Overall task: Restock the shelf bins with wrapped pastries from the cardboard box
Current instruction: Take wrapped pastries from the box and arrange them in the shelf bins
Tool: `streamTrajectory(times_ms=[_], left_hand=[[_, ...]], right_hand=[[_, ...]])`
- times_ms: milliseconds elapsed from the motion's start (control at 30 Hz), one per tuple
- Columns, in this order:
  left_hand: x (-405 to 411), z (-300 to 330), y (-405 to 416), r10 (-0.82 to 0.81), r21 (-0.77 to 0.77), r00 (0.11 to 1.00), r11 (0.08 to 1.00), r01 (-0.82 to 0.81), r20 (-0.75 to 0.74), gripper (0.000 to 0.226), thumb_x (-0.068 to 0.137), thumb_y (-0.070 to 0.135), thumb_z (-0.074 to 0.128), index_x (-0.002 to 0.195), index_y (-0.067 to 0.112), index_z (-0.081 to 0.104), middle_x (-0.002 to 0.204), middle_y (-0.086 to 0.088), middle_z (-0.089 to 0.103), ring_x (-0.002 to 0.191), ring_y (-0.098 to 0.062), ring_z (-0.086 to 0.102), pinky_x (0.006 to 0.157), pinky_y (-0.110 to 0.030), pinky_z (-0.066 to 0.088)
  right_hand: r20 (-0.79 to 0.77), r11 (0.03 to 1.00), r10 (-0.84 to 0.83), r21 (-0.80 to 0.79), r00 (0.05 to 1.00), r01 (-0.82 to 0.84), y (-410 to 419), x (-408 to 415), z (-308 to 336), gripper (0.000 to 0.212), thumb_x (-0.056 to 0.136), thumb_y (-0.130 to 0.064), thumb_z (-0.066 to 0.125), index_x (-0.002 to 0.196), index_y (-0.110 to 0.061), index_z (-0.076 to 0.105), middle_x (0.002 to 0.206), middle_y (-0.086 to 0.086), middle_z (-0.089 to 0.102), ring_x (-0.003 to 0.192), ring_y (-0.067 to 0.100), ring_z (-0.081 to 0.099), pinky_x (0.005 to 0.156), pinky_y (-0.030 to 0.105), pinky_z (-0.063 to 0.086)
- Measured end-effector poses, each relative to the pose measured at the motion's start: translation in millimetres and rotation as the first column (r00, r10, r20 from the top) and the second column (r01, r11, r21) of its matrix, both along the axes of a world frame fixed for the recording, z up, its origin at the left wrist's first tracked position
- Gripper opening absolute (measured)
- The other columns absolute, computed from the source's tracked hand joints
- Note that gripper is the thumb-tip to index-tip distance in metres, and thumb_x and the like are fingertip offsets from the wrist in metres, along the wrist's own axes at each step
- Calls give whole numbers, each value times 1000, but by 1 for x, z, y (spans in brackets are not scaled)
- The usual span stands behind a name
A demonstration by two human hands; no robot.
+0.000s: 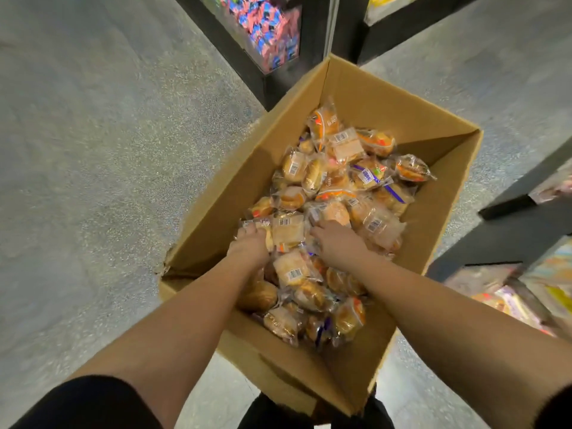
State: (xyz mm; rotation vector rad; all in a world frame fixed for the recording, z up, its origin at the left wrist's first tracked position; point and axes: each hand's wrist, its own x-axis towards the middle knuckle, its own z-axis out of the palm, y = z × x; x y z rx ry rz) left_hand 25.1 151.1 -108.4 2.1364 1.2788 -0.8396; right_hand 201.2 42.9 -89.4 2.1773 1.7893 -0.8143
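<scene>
Head | both hands' fingers [247, 232] dig into crinkly wrapped pastries [328, 212] | grip unclear

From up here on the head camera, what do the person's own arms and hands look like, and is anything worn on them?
Both forearms are bare from the wrist up to past the elbow. The left hand and right hand wear no gloves, and no watch, ring or bracelet shows. Black short sleeves start high on the arms: the left sleeve at the bottom left, the right sleeve just at the bottom right corner.
</scene>
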Motion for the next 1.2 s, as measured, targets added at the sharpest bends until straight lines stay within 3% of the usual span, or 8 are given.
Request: streamTrajectory(times_ms=[233, 433, 633, 800, 900, 1000, 1100, 1200], left_hand=[[9, -42, 5, -81, -94, 980, 993, 64, -184, 92, 97, 31, 56, 156, 16, -13, 162, -10, -21, 150, -35, -10, 119, -54, 21], [13, -63, 14, -106, -78, 962, 993, 89, -253, 125, 80, 17, 77, 152, 15, -25, 161, -11, -25, 150, -37, -10, 117, -52, 27], [19, -66, 22, -71, 28, 986, 997, 76, -148, 89, 92, 9, 59, 156, 9, -3, 161, -16, 9, 144, -37, 23, 108, -47, 39], [12, -33, 29, 32, 44, 999, 998, -34, 32, 62, 94, 39, 60, 140, 12, 30, 136, -13, 48, 123, -33, 50, 92, -44, 47], [-1, 5, 28, 282, -110, 937, 958, -264, 204, 56, 88, 41, 63, 128, 16, 33, 111, -7, 61, 99, -28, 63, 77, -37, 50], [-17, 47, 19, 611, -403, 714, 782, -475, 342, 47, 85, 32, 67, 122, 18, 40, 105, -4, 63, 86, -21, 64, 73, -37, 52], [-23, 80, -1, 796, -689, 475, 582, -432, 375, 44, 90, 25, 65, 130, 17, 48, 116, -6, 64, 88, -17, 63, 65, -30, 51], [-18, 104, -21, 859, -846, 391, 453, -280, 331, 38, 95, 16, 60, 132, 16, 52, 118, -9, 67, 86, -13, 71, 67, -28, 56]], right_hand=[[18, 996, 84, -11, 996, -84, 29, -31, -46, 63, 96, -5, 42, 155, -18, 24, 166, 4, 10, 152, 25, 7, 120, 44, 21], [23, 999, -28, -31, 999, 29, 40, -27, -72, 73, 97, -5, 46, 159, -20, 11, 167, 5, 5, 153, 28, 7, 118, 49, 20], [-12, 992, -128, -19, 992, 128, 44, -21, -81, 74, 94, -7, 56, 156, -23, 20, 161, 4, 28, 147, 26, 28, 113, 46, 31], [-182, 955, -296, -27, 938, 297, 36, -11, -39, 70, 87, -23, 63, 151, -24, 35, 126, 9, 63, 107, 28, 60, 77, 33, 47], [-320, 862, -503, -116, 803, 494, 24, -5, 0, 76, 89, -37, 63, 155, -23, 28, 117, 6, 65, 91, 21, 60, 65, 28, 42], [-450, 701, -693, -236, 563, 673, -1, -1, 40, 80, 91, -40, 63, 156, -20, 21, 105, -1, 58, 87, 18, 63, 69, 30, 50], [-600, 584, -736, -328, 314, 742, -33, 6, 71, 67, 89, -41, 67, 145, -18, 38, 105, -4, 67, 91, 19, 70, 78, 40, 56], [-775, 552, -629, -396, 55, 734, -69, 9, 98, 25, 98, -12, 57, 123, -12, 54, 101, -2, 74, 90, 15, 72, 81, 33, 56]])
